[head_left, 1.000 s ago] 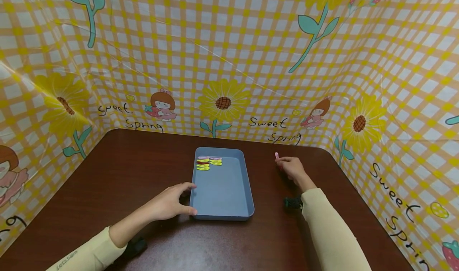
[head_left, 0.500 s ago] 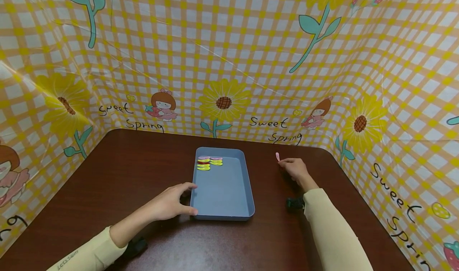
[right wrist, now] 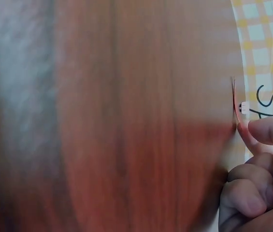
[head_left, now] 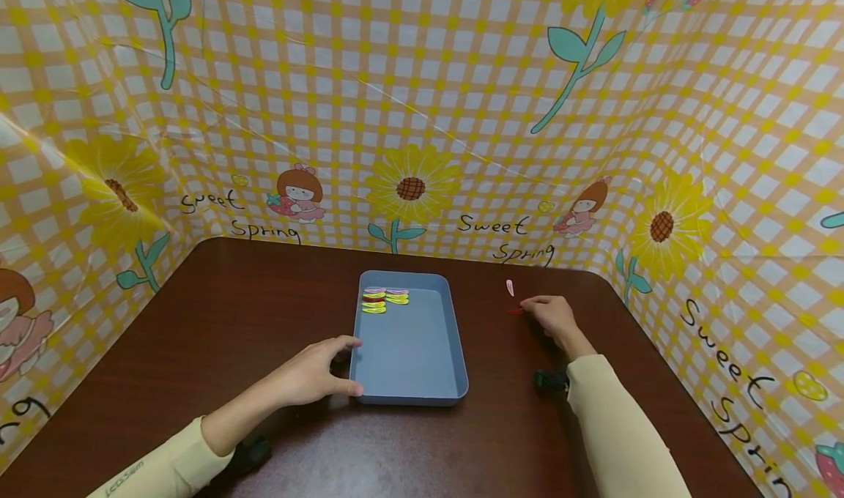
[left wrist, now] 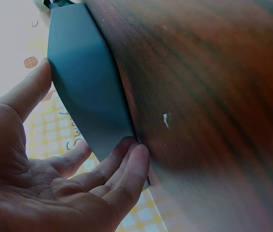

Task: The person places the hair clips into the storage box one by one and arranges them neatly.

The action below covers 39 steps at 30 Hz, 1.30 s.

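Note:
On the right side of the table, my right hand [head_left: 552,316] pinches a red hair clip [head_left: 515,311] at one end, low over the tabletop. The right wrist view shows the red clip [right wrist: 237,104] standing out from the thumb and forefinger. A pink hair clip [head_left: 510,288] lies just beyond that hand. My left hand [head_left: 323,370] rests against the left wall of the blue-grey tray [head_left: 409,366], fingers spread and touching its side [left wrist: 85,79]. Inside the tray's far left corner, yellow clips [head_left: 374,310], pink clips [head_left: 397,291] and a red clip [head_left: 373,299] lie in two columns.
The dark brown table [head_left: 264,293] ends at a yellow checked cloth [head_left: 330,117] that rises at the back and both sides. Dark wrist devices [head_left: 550,381] sit under both forearms.
My right hand has drawn back slightly toward me and to the right, away from the pink clip. The red clip now shows in its fingertips. The left hand and tray stay put.

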Available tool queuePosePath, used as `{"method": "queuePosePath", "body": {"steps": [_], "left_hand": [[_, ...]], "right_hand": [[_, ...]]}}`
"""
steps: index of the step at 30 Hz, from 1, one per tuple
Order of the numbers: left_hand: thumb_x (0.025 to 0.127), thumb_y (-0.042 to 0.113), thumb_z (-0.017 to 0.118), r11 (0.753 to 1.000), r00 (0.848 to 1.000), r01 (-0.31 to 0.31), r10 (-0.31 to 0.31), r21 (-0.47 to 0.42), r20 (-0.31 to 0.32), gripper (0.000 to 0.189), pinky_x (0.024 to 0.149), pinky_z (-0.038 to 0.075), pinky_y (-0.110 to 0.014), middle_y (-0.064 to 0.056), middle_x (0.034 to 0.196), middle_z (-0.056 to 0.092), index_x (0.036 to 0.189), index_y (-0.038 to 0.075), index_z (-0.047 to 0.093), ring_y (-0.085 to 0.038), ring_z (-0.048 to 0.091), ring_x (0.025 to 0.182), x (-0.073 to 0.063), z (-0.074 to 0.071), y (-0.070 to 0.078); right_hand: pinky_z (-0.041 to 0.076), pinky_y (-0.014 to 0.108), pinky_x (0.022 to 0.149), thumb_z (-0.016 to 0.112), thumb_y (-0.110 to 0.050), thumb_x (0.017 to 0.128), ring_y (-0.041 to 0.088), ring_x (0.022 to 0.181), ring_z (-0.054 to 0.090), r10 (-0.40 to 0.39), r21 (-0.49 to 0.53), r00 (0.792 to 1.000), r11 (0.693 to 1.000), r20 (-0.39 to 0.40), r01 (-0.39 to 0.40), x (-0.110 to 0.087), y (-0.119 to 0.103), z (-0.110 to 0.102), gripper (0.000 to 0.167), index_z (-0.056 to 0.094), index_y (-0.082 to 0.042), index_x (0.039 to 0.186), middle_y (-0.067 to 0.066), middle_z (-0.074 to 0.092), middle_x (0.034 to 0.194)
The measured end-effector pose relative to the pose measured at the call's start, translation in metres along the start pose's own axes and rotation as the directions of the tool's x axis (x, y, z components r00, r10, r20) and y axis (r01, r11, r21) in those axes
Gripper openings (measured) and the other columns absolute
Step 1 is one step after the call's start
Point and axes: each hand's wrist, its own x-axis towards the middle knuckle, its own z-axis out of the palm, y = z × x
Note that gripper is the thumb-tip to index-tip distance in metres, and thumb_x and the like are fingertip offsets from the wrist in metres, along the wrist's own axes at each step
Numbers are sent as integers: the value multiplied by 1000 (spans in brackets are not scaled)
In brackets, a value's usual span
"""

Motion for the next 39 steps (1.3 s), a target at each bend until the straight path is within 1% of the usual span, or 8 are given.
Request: {"method": "queuePosePath", "body": {"steps": [4, 9, 15, 18, 25, 32, 36, 39], "left_hand": [[82, 39, 84, 1000, 1000, -4, 4, 2, 2, 77, 105, 43, -57, -12, 147, 53, 145, 10, 52, -35, 50, 135, 0, 0, -1], [82, 39, 84, 1000, 1000, -3, 3, 1, 3, 78, 105, 43, -58, -12, 148, 53, 145, 10, 51, -35, 49, 136, 0, 0, -1], [82, 39, 83, 1000, 1000, -5, 5, -2, 6, 78, 106, 43, -57, -12, 148, 53, 146, 9, 50, -34, 49, 136, 1, 0, -1], [82, 39, 84, 1000, 1000, -7, 7, 4, 5, 77, 106, 42, -58, -13, 147, 53, 145, 9, 51, -35, 50, 136, 0, 0, -1], [81, 40, 84, 1000, 1000, 0, 0, 6, -3, 77, 106, 42, -57, -12, 146, 54, 145, 11, 52, -33, 50, 136, 0, -1, 2], [82, 40, 84, 1000, 1000, 4, -4, 6, 3, 78, 106, 42, -58, -13, 147, 53, 145, 10, 51, -35, 49, 137, 0, 0, 0], [82, 39, 84, 1000, 1000, 8, -8, 5, -2, 77, 107, 41, -58, -13, 148, 53, 145, 10, 51, -34, 49, 137, 0, 1, -1], [81, 40, 84, 1000, 1000, 11, -11, 10, -5, 77, 107, 42, -58, -13, 147, 53, 145, 11, 52, -34, 49, 137, 1, 0, -1]], "right_hand": [[34, 26, 44, 61, -22, 97, 10, 45, 32, -10, 33, 1000, 999, 22, 10, -2, 4, -3, 35, 69, -1, 124, 3, 68, 87], [32, 25, 42, 65, -15, 92, 8, 43, 30, -29, 51, 999, 998, 36, 27, -4, 10, -5, 35, 68, 1, 124, -3, 67, 76], [30, 25, 41, 70, -13, 90, 7, 42, 29, -38, 56, 999, 998, 37, 36, -1, 15, -4, 35, 70, 0, 122, -4, 59, 64], [30, 25, 41, 71, -13, 89, 8, 42, 29, -45, 51, 998, 998, 47, 43, 0, 16, -4, 35, 70, 0, 122, -4, 57, 62], [31, 26, 41, 71, -15, 90, 9, 42, 29, -52, 40, 997, 998, 55, 50, 0, 17, -6, 34, 70, -1, 121, -3, 56, 63], [30, 26, 41, 71, -16, 90, 9, 42, 28, -49, 42, 997, 998, 51, 47, 0, 19, -5, 33, 70, -1, 120, -8, 46, 54], [30, 26, 41, 71, -15, 90, 9, 41, 29, -47, 47, 997, 998, 54, 45, 0, 18, -5, 34, 70, -1, 120, -10, 42, 52], [30, 26, 41, 71, -15, 90, 9, 41, 29, -43, 55, 997, 998, 57, 40, 0, 17, -5, 33, 71, 0, 120, -9, 43, 52]]}}
